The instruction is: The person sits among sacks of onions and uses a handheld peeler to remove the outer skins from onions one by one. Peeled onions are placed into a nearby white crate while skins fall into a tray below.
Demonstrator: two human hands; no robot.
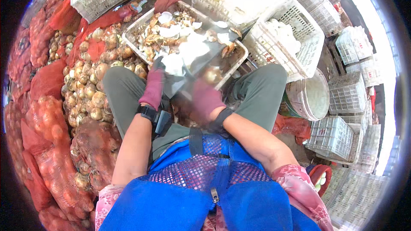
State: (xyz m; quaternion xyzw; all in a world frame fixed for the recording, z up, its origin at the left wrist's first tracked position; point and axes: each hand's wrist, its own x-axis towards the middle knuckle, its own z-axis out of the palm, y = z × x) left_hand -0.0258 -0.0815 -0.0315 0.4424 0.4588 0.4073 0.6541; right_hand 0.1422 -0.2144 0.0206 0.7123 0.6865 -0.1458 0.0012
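My left hand [155, 81], in a purple glove with dark fingertips, is at the near left edge of a white plastic tray [136, 48], its fingers touching a white piece that looks like a peeled onion [173, 64]. My right hand [206, 98], in the same kind of glove, is blurred near the tray's near right side, close to a blurred brownish onion [212, 74]; what its fingers hold is hidden. A dark board [208, 57] lies across the tray between the hands. Onion skins and white peelings [160, 32] fill the tray's far left part.
Unpeeled onions [88, 86] and red mesh sacks [53, 134] of onions lie on the left. White crates [221, 9] with white onions stand ahead, one more crate [285, 61] at the right. Beside my right knee is a bucket [301, 98]. Stacked crates [334, 134] line the far right.
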